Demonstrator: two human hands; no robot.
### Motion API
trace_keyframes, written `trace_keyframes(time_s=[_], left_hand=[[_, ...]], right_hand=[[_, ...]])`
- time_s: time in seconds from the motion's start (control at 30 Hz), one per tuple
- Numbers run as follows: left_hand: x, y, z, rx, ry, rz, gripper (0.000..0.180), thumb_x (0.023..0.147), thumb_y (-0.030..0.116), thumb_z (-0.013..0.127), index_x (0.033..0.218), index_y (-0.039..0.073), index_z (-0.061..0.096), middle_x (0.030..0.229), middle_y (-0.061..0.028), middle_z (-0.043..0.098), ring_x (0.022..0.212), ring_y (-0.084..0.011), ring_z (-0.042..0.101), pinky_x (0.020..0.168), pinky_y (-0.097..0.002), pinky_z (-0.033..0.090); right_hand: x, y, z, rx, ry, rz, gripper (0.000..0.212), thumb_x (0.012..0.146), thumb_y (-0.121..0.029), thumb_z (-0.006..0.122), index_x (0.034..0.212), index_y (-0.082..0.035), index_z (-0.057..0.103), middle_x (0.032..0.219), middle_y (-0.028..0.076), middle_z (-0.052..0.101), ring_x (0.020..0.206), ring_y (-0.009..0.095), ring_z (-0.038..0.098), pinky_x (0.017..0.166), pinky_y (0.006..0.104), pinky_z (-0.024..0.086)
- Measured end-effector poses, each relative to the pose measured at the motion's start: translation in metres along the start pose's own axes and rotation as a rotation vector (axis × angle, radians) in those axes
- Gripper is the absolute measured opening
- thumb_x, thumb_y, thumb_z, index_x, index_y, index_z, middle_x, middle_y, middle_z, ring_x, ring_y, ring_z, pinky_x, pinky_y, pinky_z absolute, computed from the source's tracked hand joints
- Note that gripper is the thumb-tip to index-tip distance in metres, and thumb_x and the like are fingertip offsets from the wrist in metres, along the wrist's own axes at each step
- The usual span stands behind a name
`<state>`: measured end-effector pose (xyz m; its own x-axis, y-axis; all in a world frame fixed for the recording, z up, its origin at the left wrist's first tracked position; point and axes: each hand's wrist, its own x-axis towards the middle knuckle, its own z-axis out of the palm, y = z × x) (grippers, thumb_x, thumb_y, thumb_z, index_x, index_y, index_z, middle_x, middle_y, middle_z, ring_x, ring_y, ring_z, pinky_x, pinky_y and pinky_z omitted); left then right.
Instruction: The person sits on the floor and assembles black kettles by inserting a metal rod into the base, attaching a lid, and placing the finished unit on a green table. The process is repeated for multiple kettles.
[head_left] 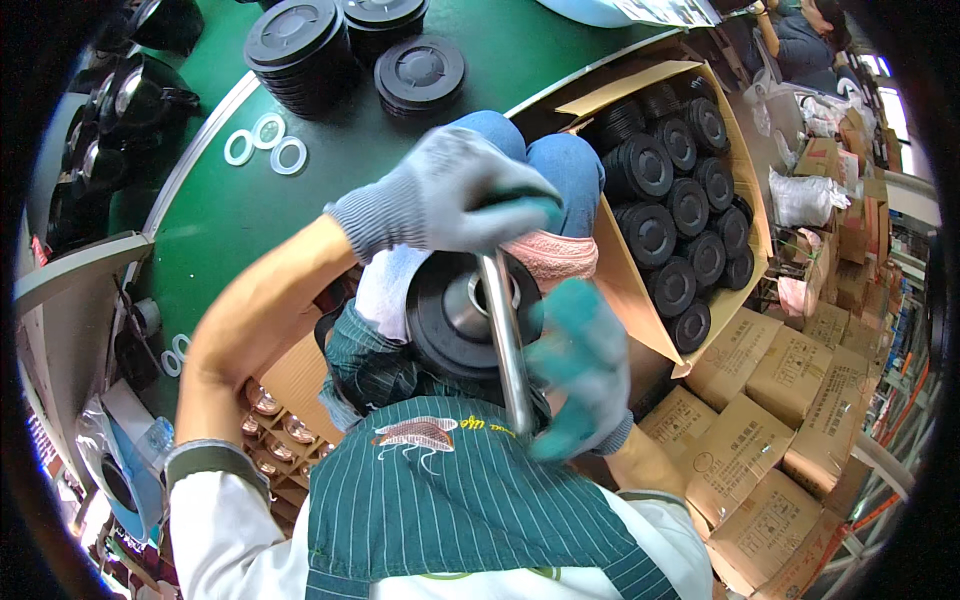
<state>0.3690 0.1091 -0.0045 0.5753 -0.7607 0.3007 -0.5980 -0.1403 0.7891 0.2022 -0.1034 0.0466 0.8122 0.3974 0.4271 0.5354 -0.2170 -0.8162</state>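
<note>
The left hand is overlapping a metal bar; the right hand is blurring alongside. Whether fingers are grasping, one cannot tell.

The rod looks smooth, glossy metal, the black disc matt plastic.

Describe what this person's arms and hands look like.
The left hand and right hand wear grey knit gloves with teal-green areas and ribbed cuffs; the right is blurred. Short white sleeves end in dark green bands, leaving the forearms bare.
</note>
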Motion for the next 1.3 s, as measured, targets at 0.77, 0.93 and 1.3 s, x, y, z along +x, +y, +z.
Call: trace_keyframes(time_s=[0.77,0.93,1.3], left_hand=[[-0.318,-0.038,0.013,0.568,0.961,-1.093,0.043,0.103,0.033,0.063,0.127,-0.002,0.067,0.114,-0.0267,0.072,0.101,-0.0413,0.070,0.087,-0.0466,0.054],[-0.301,-0.018,-0.006,0.853,0.572,-1.500,0.089,0.091,0.038,0.075,0.161,0.003,0.032,0.157,-0.0271,0.042,0.137,-0.0439,0.049,0.111,-0.0516,0.045],[-0.171,0.082,0.028,0.677,0.519,-0.118,0.077,0.082,0.036,0.085,0.147,0.006,0.055,0.150,-0.0330,0.049,0.137,-0.0557,0.048,0.114,-0.0618,0.039]], right_hand=[[-0.058,0.006,0.022,-0.054,0.147,0.541,0.080,0.066,-0.045,0.096,0.139,-0.024,0.069,0.163,0.021,0.035,0.149,0.041,0.037,0.125,0.0507,0.029],[-0.040,-0.006,0.010,-0.163,0.167,0.416,0.079,0.066,-0.038,0.097,0.137,-0.015,0.070,0.162,0.025,0.035,0.148,0.041,0.040,0.124,0.0511,0.031],[-0.039,0.054,-0.001,1.122,0.631,0.710,0.050,0.098,-0.018,0.074,0.145,-0.010,0.058,0.133,0.003,0.068,0.112,0.014,0.068,0.092,0.0273,0.058]])
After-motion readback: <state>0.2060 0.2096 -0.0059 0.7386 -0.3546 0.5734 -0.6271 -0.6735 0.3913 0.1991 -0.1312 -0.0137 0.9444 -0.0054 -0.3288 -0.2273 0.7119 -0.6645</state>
